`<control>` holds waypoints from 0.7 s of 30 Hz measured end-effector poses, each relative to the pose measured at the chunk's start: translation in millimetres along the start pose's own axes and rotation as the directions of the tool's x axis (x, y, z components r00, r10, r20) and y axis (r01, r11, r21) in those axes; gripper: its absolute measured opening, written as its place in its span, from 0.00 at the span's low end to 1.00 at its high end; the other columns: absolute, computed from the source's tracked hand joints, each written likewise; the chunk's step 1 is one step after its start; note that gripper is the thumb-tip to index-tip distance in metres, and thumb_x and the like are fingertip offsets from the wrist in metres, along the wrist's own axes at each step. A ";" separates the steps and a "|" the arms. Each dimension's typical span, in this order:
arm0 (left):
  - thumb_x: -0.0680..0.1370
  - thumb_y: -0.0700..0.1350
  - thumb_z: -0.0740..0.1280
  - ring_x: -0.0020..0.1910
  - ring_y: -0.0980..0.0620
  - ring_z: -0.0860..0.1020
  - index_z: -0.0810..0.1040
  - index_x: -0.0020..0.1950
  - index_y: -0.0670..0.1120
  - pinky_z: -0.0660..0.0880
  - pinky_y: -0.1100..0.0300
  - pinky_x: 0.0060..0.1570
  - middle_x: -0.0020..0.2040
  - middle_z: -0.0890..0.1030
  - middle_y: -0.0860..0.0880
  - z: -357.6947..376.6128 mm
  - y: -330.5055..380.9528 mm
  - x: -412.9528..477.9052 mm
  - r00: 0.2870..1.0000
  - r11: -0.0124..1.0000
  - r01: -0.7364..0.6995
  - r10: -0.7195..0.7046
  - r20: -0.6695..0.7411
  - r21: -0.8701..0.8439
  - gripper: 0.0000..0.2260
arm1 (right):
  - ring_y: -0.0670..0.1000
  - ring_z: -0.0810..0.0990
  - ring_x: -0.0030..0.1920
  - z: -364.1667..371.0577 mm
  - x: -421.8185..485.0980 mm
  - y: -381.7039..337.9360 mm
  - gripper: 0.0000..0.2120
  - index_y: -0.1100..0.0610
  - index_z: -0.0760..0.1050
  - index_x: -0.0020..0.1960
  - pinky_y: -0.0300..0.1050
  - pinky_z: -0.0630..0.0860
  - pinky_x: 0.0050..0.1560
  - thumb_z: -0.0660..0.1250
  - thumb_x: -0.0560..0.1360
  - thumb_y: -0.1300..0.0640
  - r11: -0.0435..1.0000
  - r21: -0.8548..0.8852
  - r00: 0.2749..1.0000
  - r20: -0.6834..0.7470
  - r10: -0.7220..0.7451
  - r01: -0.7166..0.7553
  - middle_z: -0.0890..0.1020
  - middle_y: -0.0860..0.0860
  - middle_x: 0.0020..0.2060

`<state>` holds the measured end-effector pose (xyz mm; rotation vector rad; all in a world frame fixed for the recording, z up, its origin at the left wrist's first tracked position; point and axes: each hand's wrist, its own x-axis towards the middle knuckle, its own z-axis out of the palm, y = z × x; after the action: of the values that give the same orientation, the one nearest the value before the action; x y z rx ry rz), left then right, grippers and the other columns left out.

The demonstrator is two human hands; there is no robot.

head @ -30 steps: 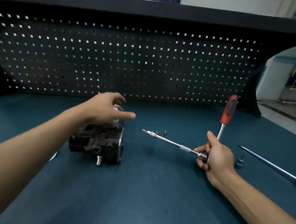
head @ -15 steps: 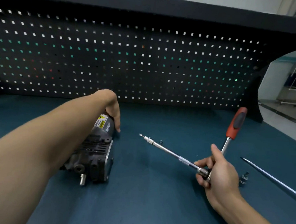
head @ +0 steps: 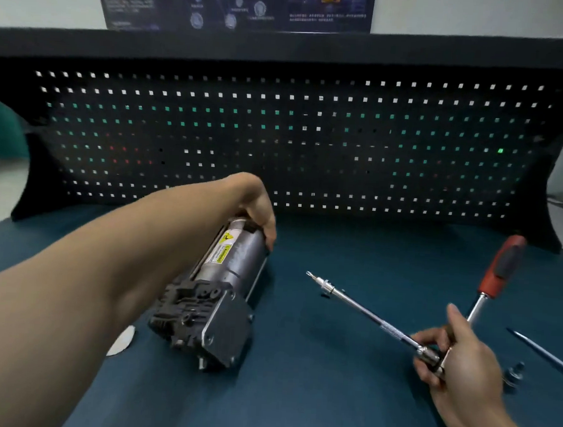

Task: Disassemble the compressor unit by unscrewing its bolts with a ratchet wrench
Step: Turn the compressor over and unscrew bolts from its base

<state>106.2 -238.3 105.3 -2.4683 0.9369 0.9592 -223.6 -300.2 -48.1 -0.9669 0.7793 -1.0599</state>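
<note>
Left hand [head: 257, 208], open one second ago, now curls round far end of grey-and-black metal compressor unit [head: 224, 285], turning it. Right hand [head: 462, 356] pinches head of red-handled ratchet wrench [head: 366, 312]. Bolts likely next.

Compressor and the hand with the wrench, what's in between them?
In the head view, the long extension bar on the wrench reaches from the right hand toward the compressor, with bare blue table beyond its tip.

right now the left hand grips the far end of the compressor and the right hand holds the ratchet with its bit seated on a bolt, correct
No: the head view shows the bit apart from the compressor, seated on no bolt. The left hand grips the far end; the right hand holds the ratchet.
</note>
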 end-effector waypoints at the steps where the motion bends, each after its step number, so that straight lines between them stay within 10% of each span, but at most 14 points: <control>1: 0.71 0.54 0.75 0.60 0.38 0.80 0.81 0.63 0.42 0.73 0.41 0.65 0.61 0.81 0.39 -0.4 2.0 -7.8 0.998 0.998 -0.064 0.063 -0.031 -0.014 0.25 | 0.52 0.63 0.19 -0.6 -0.6 -0.2 0.26 0.57 0.58 0.30 0.38 0.57 0.16 0.61 0.82 0.47 1.000 -0.003 1.000 0.004 0.007 -0.007 0.75 0.57 0.26; 11: 0.75 0.55 0.72 0.52 0.49 0.83 0.82 0.56 0.51 0.78 0.57 0.52 0.49 0.85 0.51 8.3 -59.1 -109.8 0.837 0.900 -0.436 0.408 -0.366 0.005 0.13 | 0.49 0.64 0.16 -10.6 2.1 -8.4 0.24 0.55 0.57 0.33 0.31 0.55 0.18 0.57 0.84 0.47 0.991 0.123 0.998 0.030 0.052 -0.055 0.76 0.54 0.23; 21: 0.67 0.58 0.72 0.40 0.55 0.80 0.80 0.42 0.56 0.80 0.56 0.38 0.38 0.82 0.55 141.0 -106.5 -167.0 0.405 0.796 -0.564 0.033 -0.914 -0.221 0.09 | 0.47 0.63 0.15 -1.3 -0.8 -6.0 0.24 0.55 0.56 0.33 0.31 0.55 0.15 0.55 0.84 0.47 0.997 0.075 0.999 0.045 0.023 -0.027 0.76 0.52 0.21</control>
<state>18.9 -12.5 126.6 -3.3937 1.6961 -0.2388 -227.1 -300.9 -43.0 -0.9113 0.7091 -1.0362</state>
